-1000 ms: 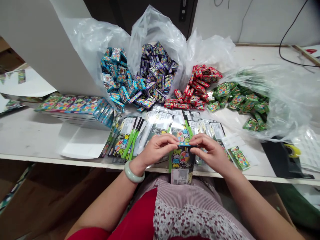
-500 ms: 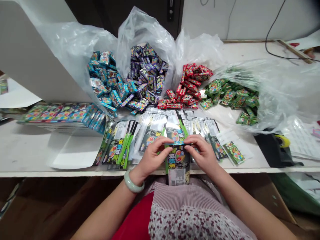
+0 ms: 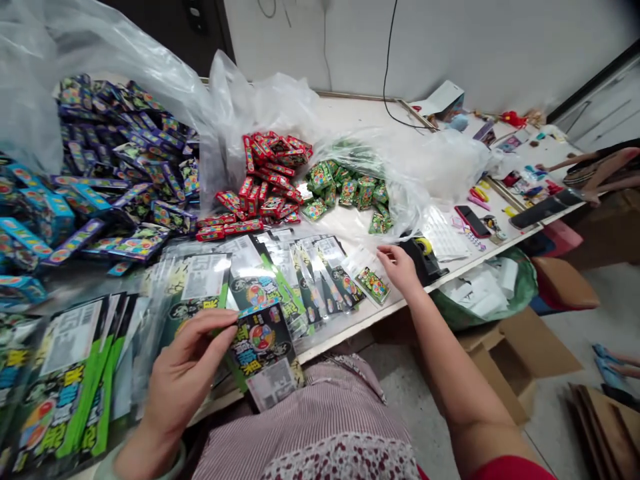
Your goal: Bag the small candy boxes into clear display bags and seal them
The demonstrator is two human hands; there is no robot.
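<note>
My left hand [image 3: 193, 370] pinches the top left corner of a black printed packet [image 3: 263, 347], which has a colourful round picture, a white label and a blue strip along its upper edge. The packet hangs at the table's front edge against the apron. Away to the right, my right hand [image 3: 400, 267] has its fingers partly extended and apart, with nothing visible in them. It hovers beside a black tape dispenser [image 3: 425, 263] with a yellow roll, just right of a clear bag holding a green packet [image 3: 373, 285]. Overlapping black and green packets [image 3: 320, 280] lie between the hands.
Plastic bags spill small purple boxes [image 3: 145, 153], blue boxes [image 3: 37, 213], red boxes [image 3: 270, 173] and green packets [image 3: 350, 183] along the back. A phone [image 3: 473, 221] lies to the right. Below are a green sack [image 3: 453, 310] and a cardboard box [image 3: 510, 360]. Another person's arm [image 3: 607, 173] shows far right.
The view has swung right. My right hand has let go of the black printed packet and moved right to the tape dispenser. My left hand still holds the packet.
</note>
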